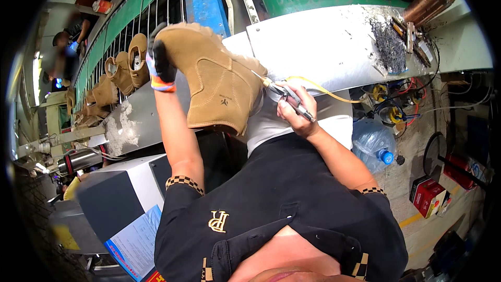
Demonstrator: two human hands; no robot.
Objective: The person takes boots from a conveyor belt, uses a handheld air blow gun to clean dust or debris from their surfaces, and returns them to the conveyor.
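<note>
While a tan boot (219,81) is gripped by the gloved left hand (159,65), a pen-like tool (287,96) is pinched in the right hand (297,112); suede could be gouged if the tip slips.

— What colours show at the bench?
— A tan suede boot (216,86), a black-tipped glove with orange and blue cuff on the left hand (160,62).
— And the shirt?
— Black shirt (282,203), checkered yellow-black sleeve trim.

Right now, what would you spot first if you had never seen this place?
The big tan suede boot in the middle, gripped at its top by the gloved left hand. Beside its heel, the right hand holds a slim metal tool with a yellow hose. More tan boots line the conveyor at upper left.
</note>
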